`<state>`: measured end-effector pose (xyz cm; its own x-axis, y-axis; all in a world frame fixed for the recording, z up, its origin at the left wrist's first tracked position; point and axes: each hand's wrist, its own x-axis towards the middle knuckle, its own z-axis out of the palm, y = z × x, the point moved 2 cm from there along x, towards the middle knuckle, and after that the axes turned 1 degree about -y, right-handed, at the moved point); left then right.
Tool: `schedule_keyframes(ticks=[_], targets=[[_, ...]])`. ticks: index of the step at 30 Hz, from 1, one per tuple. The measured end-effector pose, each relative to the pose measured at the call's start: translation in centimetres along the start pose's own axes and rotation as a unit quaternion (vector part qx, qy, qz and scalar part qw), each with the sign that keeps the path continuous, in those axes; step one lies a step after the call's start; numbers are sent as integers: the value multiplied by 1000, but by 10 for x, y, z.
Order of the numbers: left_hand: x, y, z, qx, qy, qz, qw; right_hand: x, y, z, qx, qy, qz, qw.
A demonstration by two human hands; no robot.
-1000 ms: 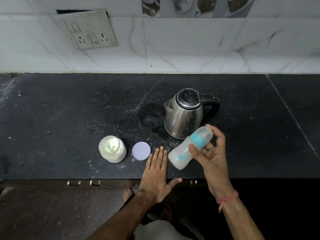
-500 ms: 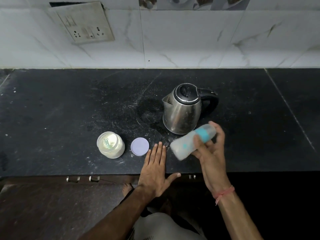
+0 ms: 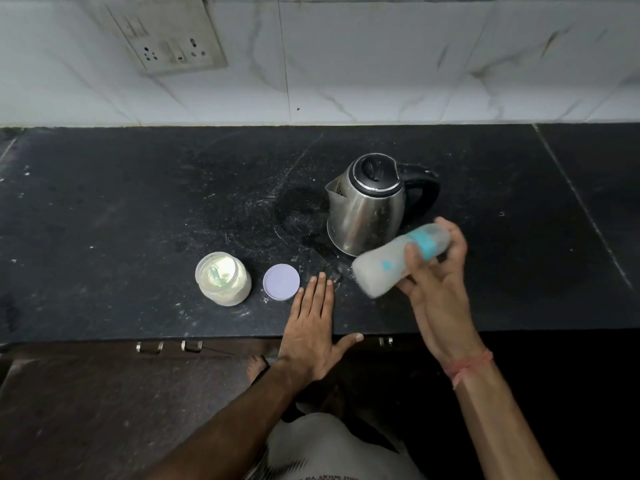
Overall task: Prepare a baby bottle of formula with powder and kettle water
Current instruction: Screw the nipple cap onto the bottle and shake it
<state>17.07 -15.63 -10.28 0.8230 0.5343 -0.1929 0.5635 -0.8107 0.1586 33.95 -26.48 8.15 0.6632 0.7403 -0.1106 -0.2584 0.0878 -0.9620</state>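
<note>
While the left hand [image 3: 313, 327] just lies flat on the dark desk [image 3: 121, 209] with its fingers straight and together and the thumb stuck out to the side, the right hand [image 3: 434, 289] is doing the work: its fingers are wrapped around a baby bottle [image 3: 391, 263] near the teal collar, holding it tilted almost sideways, base toward 8 o'clock. Bottle looks blurry and cloudy white inside. It's up off the desk, right in front of the steel kettle [image 3: 367, 206], which sits at about 12 o'clock from the left hand. Over at 10 o'clock, the open powder jar [image 3: 223, 284] has a scoop in it, and its lavender lid [image 3: 281, 282] lies just beside, near the left fingertips.
</note>
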Motion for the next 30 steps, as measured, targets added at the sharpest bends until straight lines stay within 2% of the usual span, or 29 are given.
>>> schedule_keyframes(ticks=[2,3,6,9,12,15,19,23,25,28,30], targets=[[-2,0,0,0,12,0,1000,-2,4,6,-43,-48,13,998],[-2,-1,0,4,14,-1,1000,-4,8,7,-43,-44,9,998],[0,0,0,-4,-1,-1,1000,-6,16,7,27,45,16,998],[-1,0,2,-5,7,-1,1000,-7,19,11,-12,-11,32,999],[0,-1,2,-8,6,-2,1000,-6,18,6,42,53,31,997],[-1,-1,3,-11,15,0,1000,-9,18,11,-6,-6,47,999],[0,-2,4,-6,7,-1,1000,-11,24,13,99,34,65,992],[2,-2,7,6,8,14,1000,-19,31,21,51,-92,149,983],[2,-2,7,9,13,15,1000,-21,31,25,37,-115,152,981],[2,-1,3,-8,4,4,1000,-10,23,25,124,-16,96,988],[0,-1,3,-3,0,0,1000,-4,19,23,206,30,95,973]])
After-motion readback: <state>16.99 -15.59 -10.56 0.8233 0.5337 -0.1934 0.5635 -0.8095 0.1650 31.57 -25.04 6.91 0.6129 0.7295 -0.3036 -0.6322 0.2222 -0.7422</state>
